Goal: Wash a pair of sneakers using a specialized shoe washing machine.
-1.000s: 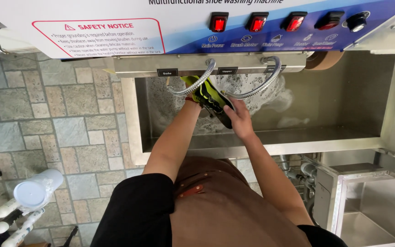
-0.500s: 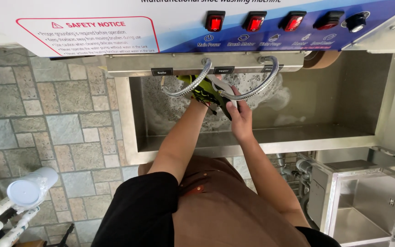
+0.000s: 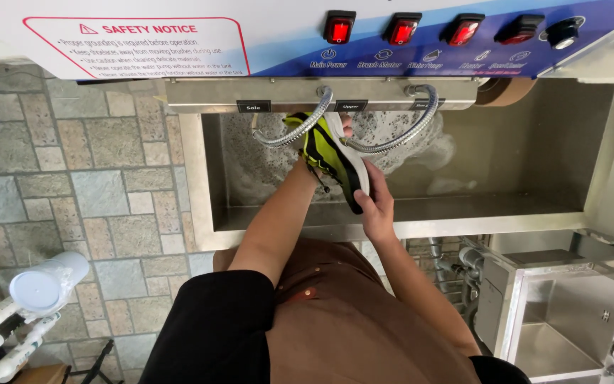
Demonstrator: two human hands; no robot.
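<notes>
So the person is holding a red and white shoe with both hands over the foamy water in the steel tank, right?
Not quite: the shoe is neon yellow and black with a white sole, not red and white, as the head view shows. The rest holds: both the left hand and right hand hold it over the foamy steel tank.

It was a shoe-cleaning workshop. A steel washing machine point(image 3: 406, 43) stood there with a row of red rocker switches point(image 3: 403, 30), a warning label point(image 3: 136, 46) and a foamy steel tub point(image 3: 520, 156). Metal hoses point(image 3: 392, 142) hung over the tub. The floor point(image 3: 87, 185) was stone-tiled, and a small steel sink point(image 3: 570, 327) stood beside it.
</notes>
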